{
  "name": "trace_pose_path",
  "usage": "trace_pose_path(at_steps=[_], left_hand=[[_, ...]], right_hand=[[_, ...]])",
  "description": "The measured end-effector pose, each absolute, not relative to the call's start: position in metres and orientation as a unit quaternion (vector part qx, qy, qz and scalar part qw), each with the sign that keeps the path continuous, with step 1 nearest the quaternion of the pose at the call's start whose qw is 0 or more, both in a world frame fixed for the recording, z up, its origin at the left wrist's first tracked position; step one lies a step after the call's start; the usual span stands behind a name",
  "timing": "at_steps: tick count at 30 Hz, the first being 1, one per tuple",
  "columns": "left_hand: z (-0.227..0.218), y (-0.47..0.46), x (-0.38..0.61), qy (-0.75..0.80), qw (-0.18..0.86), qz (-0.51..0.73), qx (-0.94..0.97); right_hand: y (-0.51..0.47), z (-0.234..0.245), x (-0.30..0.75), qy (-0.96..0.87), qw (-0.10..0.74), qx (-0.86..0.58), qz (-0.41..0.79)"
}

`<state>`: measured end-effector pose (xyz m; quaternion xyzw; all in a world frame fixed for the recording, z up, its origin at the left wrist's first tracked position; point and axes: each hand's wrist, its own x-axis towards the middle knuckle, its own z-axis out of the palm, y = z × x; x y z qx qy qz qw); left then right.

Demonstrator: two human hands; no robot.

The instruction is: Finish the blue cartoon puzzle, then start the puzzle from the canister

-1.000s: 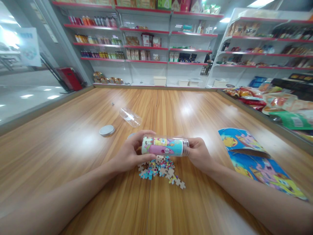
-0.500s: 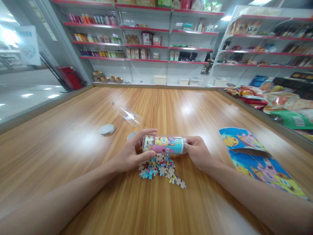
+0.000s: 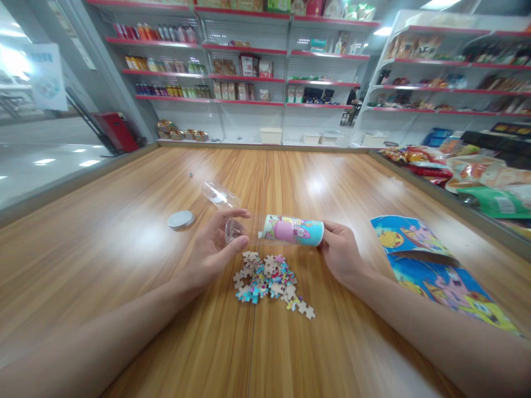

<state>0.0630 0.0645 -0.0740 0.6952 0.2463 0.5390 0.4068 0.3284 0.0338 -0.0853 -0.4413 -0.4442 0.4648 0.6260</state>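
Observation:
My left hand (image 3: pixel 218 243) is closed around the base of a clear plastic jar (image 3: pixel 235 231) lying sideways in the air. Between the fingers of my right hand (image 3: pixel 342 249) is the end of a rolled cartoon-printed paper (image 3: pixel 310 232). The roll sticks partly out of the jar's mouth on the right, its other end still inside. Below the jar, a loose heap of jigsaw puzzle pieces (image 3: pixel 271 279) rests on the wooden table (image 3: pixel 207 342), some printed side up and some plain side up.
Farther back lies another clear jar (image 3: pixel 219 193) on its side, with a silver lid (image 3: pixel 181 219) to its left. Blue cartoon-printed sheets (image 3: pixel 440 271) lie at the right. Packaged goods (image 3: pixel 485 182) sit beyond the table's right rim. Stocked shelves (image 3: pixel 249 102) stand behind.
The rolled paper has slid to the right, partly out of the jar. The jar has shifted slightly left with my left hand, and more of the puzzle heap shows.

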Motion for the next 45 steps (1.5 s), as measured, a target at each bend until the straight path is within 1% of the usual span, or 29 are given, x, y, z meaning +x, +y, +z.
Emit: trace_pose_path(at_steps=[4,10,15,18,21,23,25,27,29,33,35,38,40,45], left_hand=[[-0.076,0.067,0.064,0.258,0.401,0.584,0.657],[-0.079,0.07,0.064,0.281,0.384,0.609,0.635],[-0.083,0.078,0.064,0.297,0.418,0.632,0.582],[-0.084,0.082,0.063,0.287,0.448,0.642,0.552],[-0.083,0.078,0.063,0.269,0.468,0.607,0.583],[-0.081,0.072,0.064,0.258,0.46,0.567,0.633],[-0.08,0.067,0.064,0.257,0.431,0.537,0.678],[-0.08,0.065,0.065,0.27,0.406,0.523,0.699],[-0.08,0.068,0.065,0.291,0.403,0.538,0.681],[-0.08,0.087,0.061,0.313,0.414,0.67,0.53],[-0.08,0.098,0.056,0.308,0.453,0.71,0.443],[-0.081,0.109,0.049,0.317,0.497,0.692,0.418],[-0.082,0.114,0.045,0.33,0.503,0.681,0.418],[-0.087,0.124,0.038,0.378,0.438,0.706,0.408]], right_hand=[[0.034,-0.082,0.328,-0.408,0.664,-0.449,0.437],[0.03,-0.075,0.325,-0.373,0.694,-0.476,0.39],[0.032,-0.075,0.326,-0.351,0.724,-0.453,0.384],[0.033,-0.078,0.325,-0.383,0.703,-0.41,0.437],[0.03,-0.081,0.322,-0.443,0.641,-0.378,0.501],[0.027,-0.083,0.32,-0.473,0.599,-0.375,0.525],[0.025,-0.084,0.319,-0.487,0.584,-0.371,0.533],[0.025,-0.086,0.319,-0.487,0.587,-0.364,0.534],[0.025,-0.086,0.319,-0.484,0.592,-0.361,0.534],[0.026,-0.084,0.319,-0.477,0.592,-0.378,0.528],[0.026,-0.081,0.318,-0.464,0.596,-0.393,0.525],[0.026,-0.079,0.317,-0.448,0.599,-0.403,0.527],[0.026,-0.079,0.316,-0.45,0.598,-0.401,0.528],[0.027,-0.081,0.317,-0.46,0.595,-0.401,0.523]])
